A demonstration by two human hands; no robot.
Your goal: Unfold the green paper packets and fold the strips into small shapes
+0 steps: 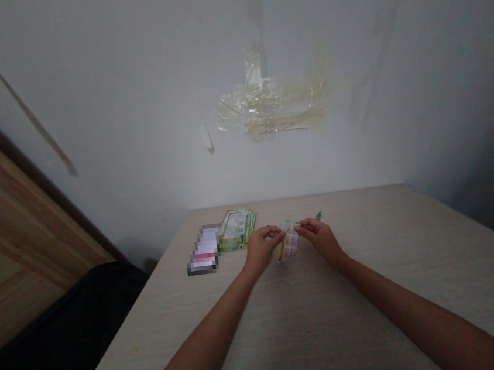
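Note:
Both of my hands meet over the middle of the table, holding one small printed packet between them. The packet (288,245) is pale with rows of reddish print and a yellow strip along its left side. My left hand (264,245) is closed, its thumb and fingers pinching the packet's upper left edge. On the other side, my right hand (321,239) pinches its upper right edge. A small green corner (319,215) of something shows just behind my right hand; the rest of it is hidden.
Left of my hands lies a flat green and white printed packet (236,230). Beside it is a blurred-out phone (205,251). The wooden table (263,336) meets a wall with peeling clear tape (269,106). Black fabric (69,339) hangs at the left.

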